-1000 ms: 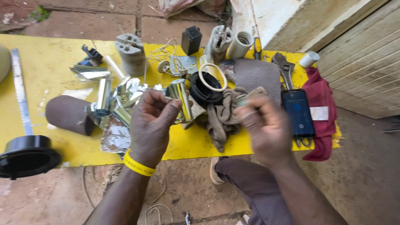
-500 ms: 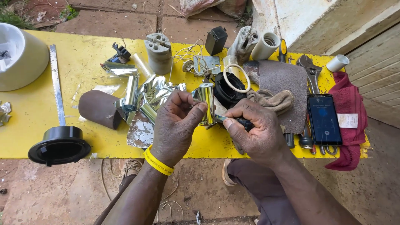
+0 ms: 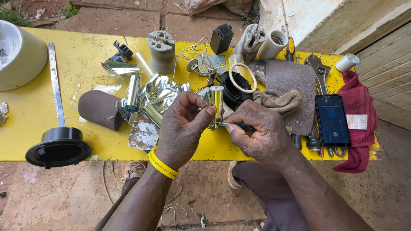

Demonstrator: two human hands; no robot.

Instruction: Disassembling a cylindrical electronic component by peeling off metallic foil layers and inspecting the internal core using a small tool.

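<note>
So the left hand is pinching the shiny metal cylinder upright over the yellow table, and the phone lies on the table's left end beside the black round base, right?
Not quite. The head view shows the left hand pinching the shiny metal cylinder upright over the yellow table, but the phone lies at the right end, on the red cloth, far from the black round base.

On my yellow table (image 3: 85,60) a brown cylinder (image 3: 100,110) lies near a black round cap (image 3: 58,147). A steel ruler (image 3: 55,83) lies beside a cream pot (image 3: 19,55) at the left edge. Crumpled foil (image 3: 158,92) is in the middle. To the right, a phone (image 3: 332,120) rests against a red cloth (image 3: 357,111), with an adjustable wrench (image 3: 319,70) just above it.
</note>
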